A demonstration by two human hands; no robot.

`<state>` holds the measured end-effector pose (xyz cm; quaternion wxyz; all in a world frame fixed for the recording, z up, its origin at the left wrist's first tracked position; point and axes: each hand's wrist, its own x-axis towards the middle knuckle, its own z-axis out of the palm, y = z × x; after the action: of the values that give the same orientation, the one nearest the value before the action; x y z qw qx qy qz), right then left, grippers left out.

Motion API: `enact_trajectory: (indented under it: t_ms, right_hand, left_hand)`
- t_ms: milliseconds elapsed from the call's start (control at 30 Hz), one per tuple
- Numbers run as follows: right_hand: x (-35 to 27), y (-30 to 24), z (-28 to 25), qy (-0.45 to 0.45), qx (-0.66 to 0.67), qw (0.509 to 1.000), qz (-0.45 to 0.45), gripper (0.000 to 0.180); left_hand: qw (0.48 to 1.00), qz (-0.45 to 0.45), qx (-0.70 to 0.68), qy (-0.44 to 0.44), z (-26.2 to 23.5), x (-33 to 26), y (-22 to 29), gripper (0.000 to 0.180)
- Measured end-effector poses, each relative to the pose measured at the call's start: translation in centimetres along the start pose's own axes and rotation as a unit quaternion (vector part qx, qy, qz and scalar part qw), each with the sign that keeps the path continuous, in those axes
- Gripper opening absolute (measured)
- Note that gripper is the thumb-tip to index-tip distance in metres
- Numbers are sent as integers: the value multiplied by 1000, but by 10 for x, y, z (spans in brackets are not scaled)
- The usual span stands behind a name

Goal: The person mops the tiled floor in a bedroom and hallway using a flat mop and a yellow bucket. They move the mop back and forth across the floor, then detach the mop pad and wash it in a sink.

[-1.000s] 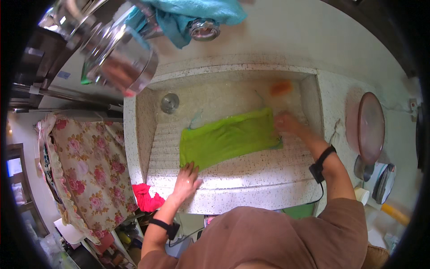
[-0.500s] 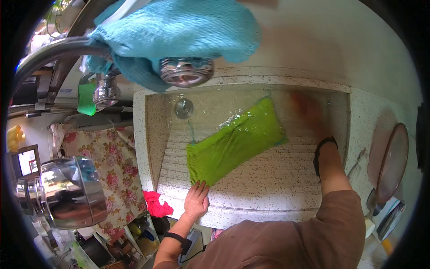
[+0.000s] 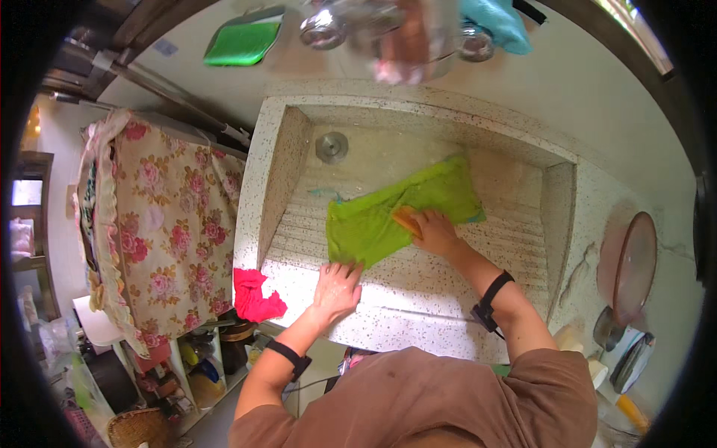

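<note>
A wet lime-green cloth point(image 3: 373, 228) lies spread slantwise over the ridged floor of a speckled stone sink point(image 3: 258, 179). My left hand point(image 3: 337, 290) rests flat on the near rim, its fingertips pressing on the cloth's lower left edge. In my right hand point(image 3: 435, 230) is a small orange block point(image 3: 407, 220), held against the middle of the cloth. Whether it is a brush or a bar of soap cannot be made out. Light-blue threads trail from the cloth's corners.
A metal drain point(image 3: 331, 148) is at the sink's far left. Red cloth point(image 3: 258, 295) hangs over the near left corner. Taps point(image 3: 323, 30) and a green soap dish point(image 3: 243, 43) are beyond the sink. A round basin point(image 3: 635, 269) leans at the right, and a flowered cover point(image 3: 164, 231) hangs left.
My right hand has come from the far right of the sink onto the cloth, with the orange block now visible in it. My left hand stays at the cloth's edge. The view has shifted.
</note>
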<state>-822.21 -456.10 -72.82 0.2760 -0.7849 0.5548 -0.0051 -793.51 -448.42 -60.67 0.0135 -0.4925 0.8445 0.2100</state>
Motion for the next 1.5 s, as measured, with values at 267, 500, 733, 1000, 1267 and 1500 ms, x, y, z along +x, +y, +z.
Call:
enact_trajectory:
  t_ms: [267,500,733,1000,1267,1500]
  right_hand:
    - [15,-77,-11,132,107,986,5,42]
    - [14,-135,-9,149,117,977,-96,25]
    - [31,-91,-5,46,57,997,37,35]
    - [20,-41,-17,63,-17,978,197,34]
    - [22,-145,-7,-15,188,981,38,25]
    - [-24,131,-24,43,-74,955,285,37]
  left_hand:
    - [994,85,-64,-15,-4,-21,-38,54]
    - [990,121,-47,58,-7,-59,-73,43]
    - [985,104,-62,124,1,-55,-71,34]
    - [986,96,-61,125,-2,-53,-73,32]
    - [990,73,-60,109,-8,-49,-67,32]
    - [991,71,-54,101,-17,-42,-65,30]
